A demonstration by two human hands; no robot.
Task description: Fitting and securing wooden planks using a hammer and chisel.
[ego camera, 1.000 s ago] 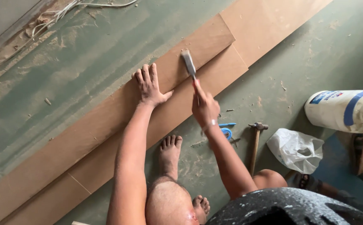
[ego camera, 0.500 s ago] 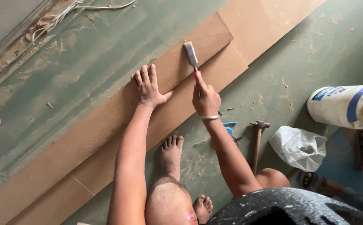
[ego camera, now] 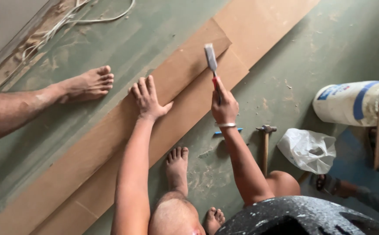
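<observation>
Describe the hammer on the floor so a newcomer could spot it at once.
Start at the white bucket with a blue band lying on the green floor. Left of it sits a crumpled white plastic bag; just left of that lies the hammer, the only tool with a metal head and straight wooden handle, untouched.

A: Floor? 
B: Green-painted concrete floor (ego camera: 285,65), dusty, scuffed, paint worn in patches. Brown board strips (ego camera: 263,26) run diagonally, lower left to upper right.

A: Edges? 
B: Upper left: pale wall (ego camera: 2,26), debris and white cable (ego camera: 106,17) along its base. Right: white bucket (ego camera: 350,104) on its side. Light even, soft.
</observation>
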